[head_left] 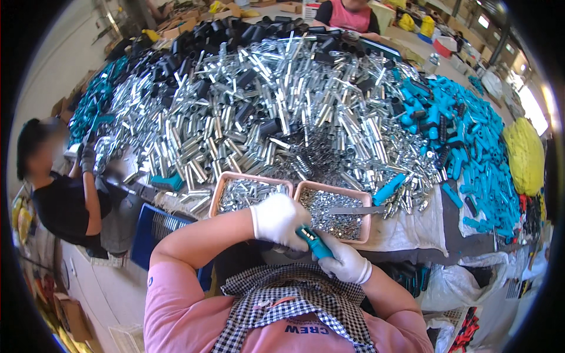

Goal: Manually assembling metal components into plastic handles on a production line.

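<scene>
My gloved right hand [347, 263] is wrapped round the lower part of a teal plastic tool handle [315, 243] in front of my chest. Its upper end shows an opening with bright metal inside. My left hand [278, 219], also in a white glove, is closed against that upper end; whatever its fingers pinch is hidden. Just beyond my hands are two pink trays. The left tray [215, 197] contains short metal pins, the right tray [367, 228] tiny metal pieces. A flat metal strip [356, 210] lies across the right tray, near another teal handle [388, 189].
A big heap of metal tubes [235, 117] covers the table, with black sleeves [235, 29] behind and teal handles [482, 159] at right. One co-worker [65, 182] is at left, another [350, 15] across the table. A blue crate [154, 235] stands at lower left.
</scene>
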### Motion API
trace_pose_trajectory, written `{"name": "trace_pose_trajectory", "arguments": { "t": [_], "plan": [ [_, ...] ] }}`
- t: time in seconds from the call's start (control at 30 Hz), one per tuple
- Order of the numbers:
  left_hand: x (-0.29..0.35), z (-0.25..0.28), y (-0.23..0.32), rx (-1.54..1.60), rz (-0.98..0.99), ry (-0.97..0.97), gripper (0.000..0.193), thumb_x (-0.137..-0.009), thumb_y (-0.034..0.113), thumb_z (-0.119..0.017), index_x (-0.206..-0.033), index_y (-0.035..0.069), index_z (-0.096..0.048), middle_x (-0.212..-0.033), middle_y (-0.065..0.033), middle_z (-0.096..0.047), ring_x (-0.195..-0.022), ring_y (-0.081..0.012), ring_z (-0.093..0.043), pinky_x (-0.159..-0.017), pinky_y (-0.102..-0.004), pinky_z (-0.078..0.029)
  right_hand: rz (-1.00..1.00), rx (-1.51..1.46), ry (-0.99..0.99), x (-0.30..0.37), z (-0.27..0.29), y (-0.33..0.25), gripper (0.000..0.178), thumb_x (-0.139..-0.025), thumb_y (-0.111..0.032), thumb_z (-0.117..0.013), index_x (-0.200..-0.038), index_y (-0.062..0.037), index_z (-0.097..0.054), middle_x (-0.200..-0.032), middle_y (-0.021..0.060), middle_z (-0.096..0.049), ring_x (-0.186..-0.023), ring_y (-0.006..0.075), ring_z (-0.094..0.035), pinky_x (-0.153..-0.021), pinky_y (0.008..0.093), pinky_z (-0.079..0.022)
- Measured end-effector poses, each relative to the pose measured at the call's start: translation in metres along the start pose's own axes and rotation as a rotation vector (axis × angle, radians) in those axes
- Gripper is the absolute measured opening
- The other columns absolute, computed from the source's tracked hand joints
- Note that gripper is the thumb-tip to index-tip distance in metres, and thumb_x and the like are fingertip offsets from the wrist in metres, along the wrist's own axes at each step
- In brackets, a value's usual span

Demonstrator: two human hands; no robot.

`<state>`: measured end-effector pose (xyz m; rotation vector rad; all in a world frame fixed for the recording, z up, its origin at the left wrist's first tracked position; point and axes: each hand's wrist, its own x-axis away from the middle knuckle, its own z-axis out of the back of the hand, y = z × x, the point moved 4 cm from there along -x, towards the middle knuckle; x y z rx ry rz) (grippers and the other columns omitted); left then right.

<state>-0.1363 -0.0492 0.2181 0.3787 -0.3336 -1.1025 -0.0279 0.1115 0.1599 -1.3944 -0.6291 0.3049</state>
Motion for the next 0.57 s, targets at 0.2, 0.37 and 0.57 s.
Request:
{"name": "trace_pose_trajectory", "arguments": {
  "t": [0.2,0.37,0.57],
  "plan": [
    [-0.053,0.049,-0.111,0.016,0.508,0.455,0.022,-0.082,0.018,-0.067,-0.096,0.000,-0.068,-0.090,-0.0232,-0.067,-0.086,-0.0396,-0.065,-0.076,-0.0486,-0.050,-0.026,-0.947,0.277,0.023,-0.003,0.031,0.021,-0.097,-0.020,-0.050,-0.104,-0.0009,-0.054,-0.064,0.0065,-0.052,-0.052,0.0168,-0.051,-0.046,0.0295,-0.039],
    [-0.078,0.033,-0.199,-0.300,0.254,0.614,0.044,-0.074,0.001,-0.065,-0.117,-0.005,-0.059,-0.104,-0.0243,-0.062,-0.099,-0.0416,-0.058,-0.089,-0.0469,-0.046,0.120,-1.173,0.211,0.021,-0.028,0.032,0.028,-0.095,-0.022,-0.057,-0.120,-0.0134,-0.048,-0.086,0.0015,-0.059,-0.053,0.0100,-0.049,-0.043,0.0259,-0.041],
    [-0.151,0.020,-0.263,-0.292,0.167,0.472,0.039,-0.086,0.007,-0.062,-0.125,0.004,-0.060,-0.111,-0.0185,-0.070,-0.092,-0.0317,-0.070,-0.086,-0.0384,-0.054,0.237,-1.136,0.362,0.060,-0.042,0.030,0.076,-0.095,-0.024,-0.059,-0.156,-0.0206,-0.015,-0.090,0.0009,-0.061,-0.049,0.0107,-0.052,-0.039,0.0259,-0.043]
  ]
}}
